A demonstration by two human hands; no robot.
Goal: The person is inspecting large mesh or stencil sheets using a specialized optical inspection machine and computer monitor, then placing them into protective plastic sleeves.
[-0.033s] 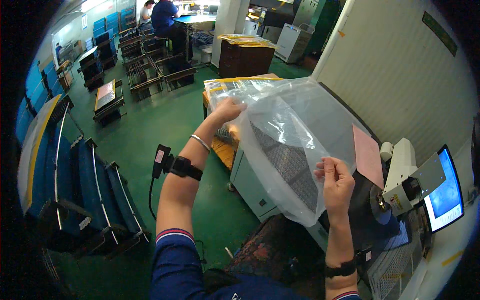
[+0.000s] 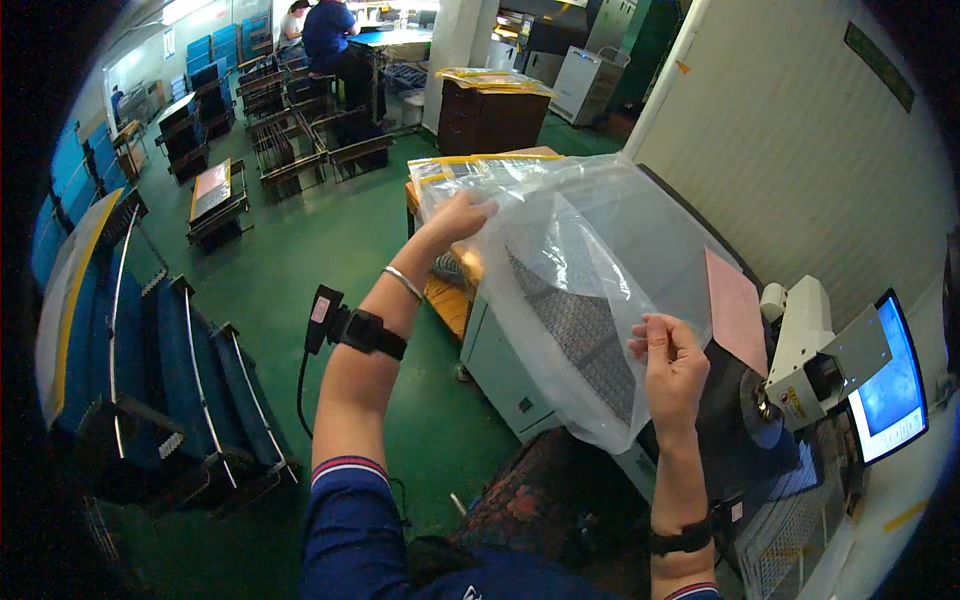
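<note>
A large sheet of clear plastic film [image 2: 560,395] is stretched between my hands above the workbench, its lower corner hanging off the near edge. My left hand [image 2: 462,216] pinches its far left edge, fingers closed. Closer to me, my right hand [image 2: 675,375] is closed on the near right edge, with thumb and fingertips together. Through the film shows a grey panel with a dense, fine pattern [image 2: 575,315]; I cannot tell whether it touches the film. Beyond my left hand lie more clear sheets with yellow edges [image 2: 440,168].
On the right are a pink sheet [image 2: 735,312], a white inspection device [image 2: 805,345] and a lit monitor [image 2: 893,380]. Racks with blue panels [image 2: 165,370] stand on the left. Metal stands [image 2: 290,145] and a brown cabinet [image 2: 490,120] are farther back. A person in dark blue [image 2: 328,35] sits at a far table.
My left hand has shifted very slightly to the right and away, and the film's folds have moved a little with it. My right hand stays in place.
</note>
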